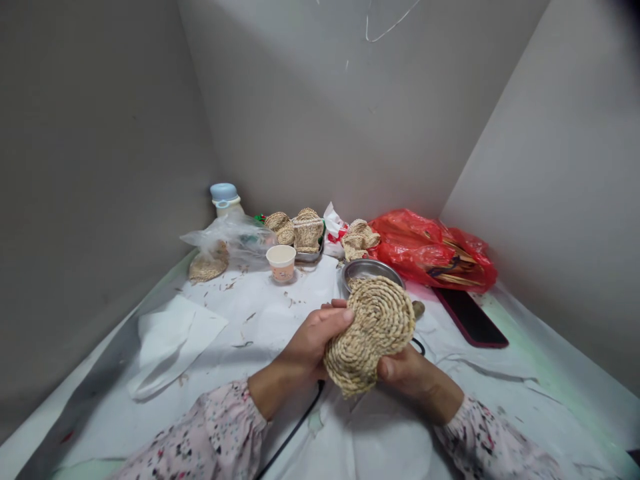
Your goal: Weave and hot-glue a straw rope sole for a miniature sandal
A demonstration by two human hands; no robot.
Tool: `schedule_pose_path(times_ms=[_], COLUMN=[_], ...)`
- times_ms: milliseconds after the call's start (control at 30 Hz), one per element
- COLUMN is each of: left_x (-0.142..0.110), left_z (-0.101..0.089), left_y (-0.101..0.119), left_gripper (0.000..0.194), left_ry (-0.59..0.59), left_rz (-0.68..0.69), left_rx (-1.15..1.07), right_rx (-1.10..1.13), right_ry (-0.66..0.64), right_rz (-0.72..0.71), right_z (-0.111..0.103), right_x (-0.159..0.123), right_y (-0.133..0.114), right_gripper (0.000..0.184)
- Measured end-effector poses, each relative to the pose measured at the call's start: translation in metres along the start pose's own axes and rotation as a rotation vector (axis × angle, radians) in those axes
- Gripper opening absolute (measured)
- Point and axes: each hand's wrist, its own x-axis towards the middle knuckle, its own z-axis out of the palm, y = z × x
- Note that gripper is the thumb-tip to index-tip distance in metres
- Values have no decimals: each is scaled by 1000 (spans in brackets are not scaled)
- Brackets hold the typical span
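A woven straw piece (373,330), made of two coiled rounds joined in a figure-eight shape, is held up above the white-covered table. My left hand (323,337) grips its left edge, thumb on the front face and fingers behind. On the lower right edge, my right hand (407,373) is closed with its thumb at the rim; its other fingers are hidden behind the weave. Just behind the piece sits a round metal bowl (350,270), partly covered from view by it.
A paper cup (281,265), a metal tray (313,255) with woven pieces, and a red plastic bag (415,250) of straw stand at the back. A phone (473,319) lies right, a white cloth (175,340) left. A black cable (295,430) runs beneath my hands.
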Motion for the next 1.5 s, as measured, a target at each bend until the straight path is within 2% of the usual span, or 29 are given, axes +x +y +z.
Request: schedule_pose_path(times_ms=[100, 267, 600, 733, 933, 1133, 1500], left_x=[4, 5, 1, 2, 2, -2, -3], left_z=[-1, 1, -3, -6, 0, 5, 7], left_y=[-1, -1, -1, -2, -3, -2, -1], left_gripper=[38, 40, 40, 41, 40, 42, 43], left_ry=[-24, 9, -50, -65, -5, 49, 16], left_rz=[-49, -14, -71, -84, -44, -42, -42], left_rx=[-37, -109, -148, -165, -174, -212, -243], right_rx=[-56, -159, 9, -12, -3, -31, -56], right_ry=[-37, -22, -21, -51, -80, -54, -53], right_rz=[-48, -150, -114, -131, -157, -159, -175], right_z=[2, 8, 7, 6, 5, 7, 6], right_x=[2, 6, 6, 8, 8, 8, 8], right_y=[-9, -21, -10, -12, -12, -14, -15], right_gripper=[77, 70, 89, 83, 79, 79, 82])
